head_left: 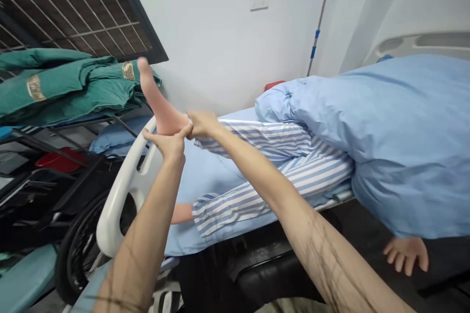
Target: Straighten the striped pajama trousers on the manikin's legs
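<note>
A manikin's foot (157, 100) is raised over the foot end of the bed, toes pointing up. My left hand (169, 142) is closed under its heel, thumb out to the side. Around the ankle, by the trouser cuff, my right hand (202, 124) is wrapped. The raised leg wears blue-and-white striped trousers (271, 132). The manikin's other leg (182, 212) lies on the light blue sheet (205, 176), its foot hidden behind my left forearm. A blue quilt (396, 127) covers the upper body, and a manikin hand (407, 254) hangs out below it.
The white bed footboard (113, 205) stands beside my left forearm. At left are a wheelchair wheel (79, 249), a red basin (60, 159) and folded green cloth (73, 80) on a rack. A drip pole (318, 24) stands by the back wall; a headboard (422, 44) is at right.
</note>
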